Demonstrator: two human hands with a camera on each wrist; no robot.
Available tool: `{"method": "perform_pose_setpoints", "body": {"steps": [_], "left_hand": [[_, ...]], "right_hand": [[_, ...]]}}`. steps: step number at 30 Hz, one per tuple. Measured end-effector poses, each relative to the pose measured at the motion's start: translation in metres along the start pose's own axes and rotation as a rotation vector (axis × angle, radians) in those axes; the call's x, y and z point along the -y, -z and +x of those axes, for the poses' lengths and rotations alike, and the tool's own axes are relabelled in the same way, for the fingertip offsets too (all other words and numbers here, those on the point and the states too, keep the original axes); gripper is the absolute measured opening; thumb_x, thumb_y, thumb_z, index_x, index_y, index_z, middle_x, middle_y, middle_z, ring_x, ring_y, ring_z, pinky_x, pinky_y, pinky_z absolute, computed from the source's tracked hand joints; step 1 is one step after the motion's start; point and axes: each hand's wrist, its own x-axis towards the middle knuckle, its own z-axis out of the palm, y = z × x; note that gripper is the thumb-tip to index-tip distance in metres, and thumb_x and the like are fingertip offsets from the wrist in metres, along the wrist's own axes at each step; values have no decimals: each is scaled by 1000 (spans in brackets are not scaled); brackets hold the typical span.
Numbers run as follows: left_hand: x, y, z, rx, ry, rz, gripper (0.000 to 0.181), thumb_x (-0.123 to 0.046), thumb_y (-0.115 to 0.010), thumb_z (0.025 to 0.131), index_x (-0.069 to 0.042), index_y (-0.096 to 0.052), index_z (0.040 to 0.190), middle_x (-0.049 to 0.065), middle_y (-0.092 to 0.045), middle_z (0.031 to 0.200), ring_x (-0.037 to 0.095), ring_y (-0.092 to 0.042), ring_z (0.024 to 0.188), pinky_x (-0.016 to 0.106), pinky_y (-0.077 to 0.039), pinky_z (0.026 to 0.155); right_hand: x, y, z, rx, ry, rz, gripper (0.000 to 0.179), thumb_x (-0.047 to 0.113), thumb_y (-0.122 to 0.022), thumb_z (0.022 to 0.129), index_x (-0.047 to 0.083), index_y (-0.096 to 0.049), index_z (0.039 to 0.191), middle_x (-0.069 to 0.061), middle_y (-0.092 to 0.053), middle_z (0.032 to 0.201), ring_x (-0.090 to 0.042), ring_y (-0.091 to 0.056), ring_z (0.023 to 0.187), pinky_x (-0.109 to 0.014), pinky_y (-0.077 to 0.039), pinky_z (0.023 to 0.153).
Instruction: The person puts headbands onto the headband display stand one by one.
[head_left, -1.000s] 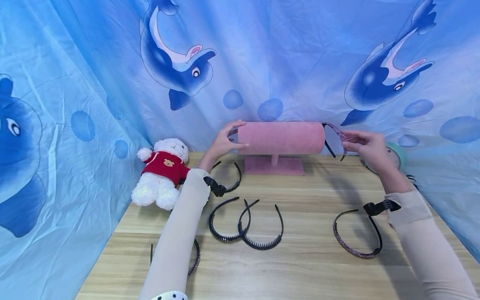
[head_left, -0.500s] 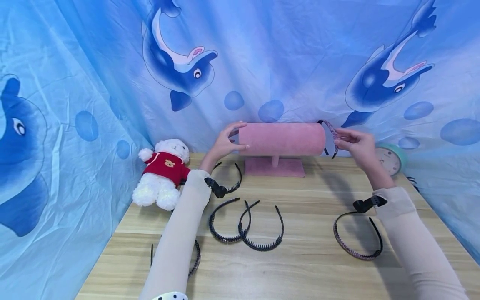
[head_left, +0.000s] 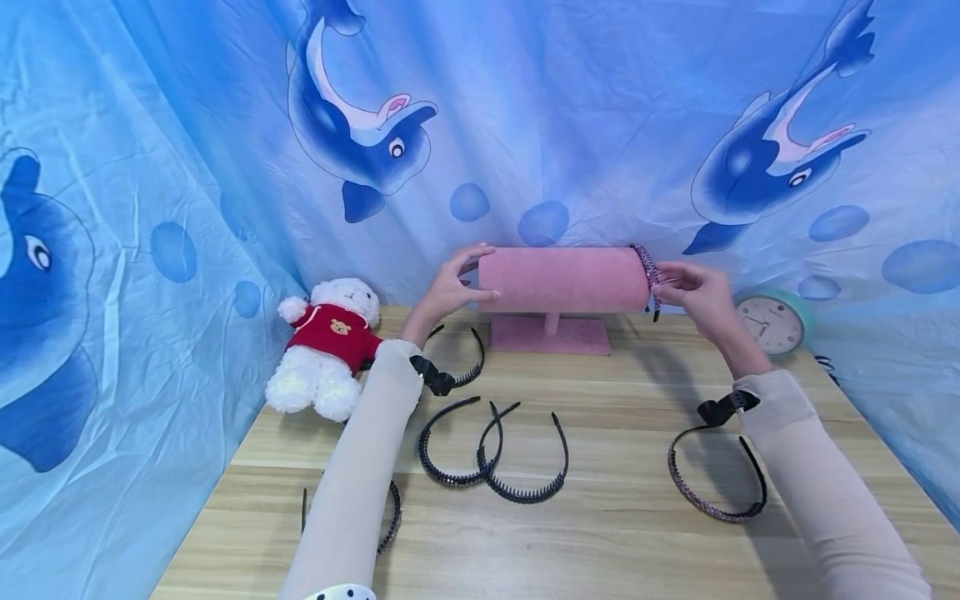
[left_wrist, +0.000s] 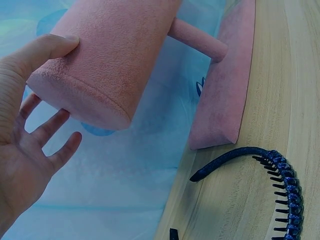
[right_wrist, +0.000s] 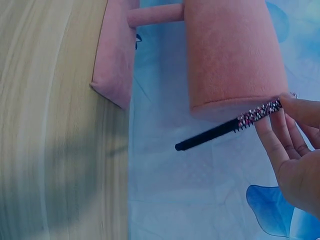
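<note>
A pink plush roll stand stands at the back of the table, its roll lying sideways on a short post. My left hand grips the roll's left end. In the left wrist view the thumb presses on its surface, other fingers are by the end face, and the index finger is mostly hidden. My right hand pinches a sparkly pink-purple headband at the roll's right end. The headband's black tip hangs below the roll in the right wrist view; its far side is hidden.
Several dark toothed headbands lie on the wooden table, two of them overlapping. A pinkish headband lies at right, another partly under the left sleeve. A white teddy bear sits left; a green clock stands right.
My right hand has moved left, carrying the sparkly headband from beside the roll to its right end. The left hand has kept its place on the roll.
</note>
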Motion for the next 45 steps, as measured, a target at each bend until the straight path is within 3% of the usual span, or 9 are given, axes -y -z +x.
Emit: {"method": "perform_pose_setpoints", "body": {"steps": [7, 12, 14, 18, 20, 23, 27, 37, 45], "left_hand": [[-1, 0, 1, 2, 1, 1, 77, -17, -88, 80, -24, -52, 148, -2, -32, 166, 32, -42, 146, 56, -37, 121], [-1, 0, 2, 3, -7, 10, 76, -18, -88, 80, -26, -53, 147, -4, -34, 165, 30, -43, 146, 56, -38, 120], [-1, 0, 3, 4, -10, 12, 77, -18, -88, 79, -27, -53, 147, -3, -34, 165, 29, -43, 146, 55, -38, 120], [-1, 0, 3, 5, -11, 17, 78, -17, -88, 79, -27, -53, 147, -3, -34, 165, 28, -44, 145, 54, -39, 119], [-1, -1, 4, 4, -9, 16, 78, -16, -88, 79, -26, -53, 147, -2, -34, 165, 28, -44, 145, 53, -39, 119], [-1, -1, 3, 3, -6, 16, 78, -15, -88, 79, -26, -52, 147, -1, -33, 165, 28, -44, 145, 53, -39, 119], [0, -1, 3, 2, -1, 19, 79, -16, -89, 79, -26, -52, 148, -2, -34, 165, 29, -44, 145, 54, -39, 119], [1, -2, 3, 6, 13, 18, 79, -16, -89, 78, -27, -53, 147, -3, -34, 165, 29, -44, 145, 54, -38, 120], [1, 0, 2, 5, -1, -15, 81, -11, -88, 78, -20, -50, 149, 1, -31, 167, 34, -41, 146, 61, -34, 120]], "right_hand": [[7, 3, 1, 70, 31, -60, 44, 8, -72, 94, -9, -59, 133, 16, -70, 90, -4, -70, 84, -24, -64, 77], [15, 11, 10, 103, 22, -175, 44, 17, -74, 94, -5, -61, 130, 21, -70, 91, 2, -68, 86, -14, -59, 77], [19, 15, 16, 135, 24, -207, 47, 19, -74, 94, -3, -60, 134, 20, -72, 99, 6, -67, 89, -10, -56, 79], [28, 20, 28, 230, 13, -261, 57, 20, -72, 96, 4, -52, 147, -4, -69, 133, 6, -66, 105, -8, -53, 88], [33, 22, 34, 286, -2, -286, 62, 19, -71, 97, 7, -46, 152, -15, -58, 148, -6, -64, 122, -17, -54, 100], [36, 23, 43, 366, -31, -315, 69, 16, -71, 97, 8, -38, 157, -20, -42, 159, -28, -48, 144, -37, -42, 119], [39, 23, 50, 453, -53, -294, 77, 6, -70, 95, 6, -28, 160, -19, -26, 167, -40, -26, 153, -57, -24, 126], [42, 21, 53, 546, -12, -360, 74, 5, -71, 94, 7, -35, 158, -20, -26, 166, -42, -21, 155, -63, -22, 125], [37, 15, 52, 496, 25, -350, 73, 4, -77, 89, 8, -43, 154, -18, -32, 165, -40, -25, 154, -62, -25, 124]]}}
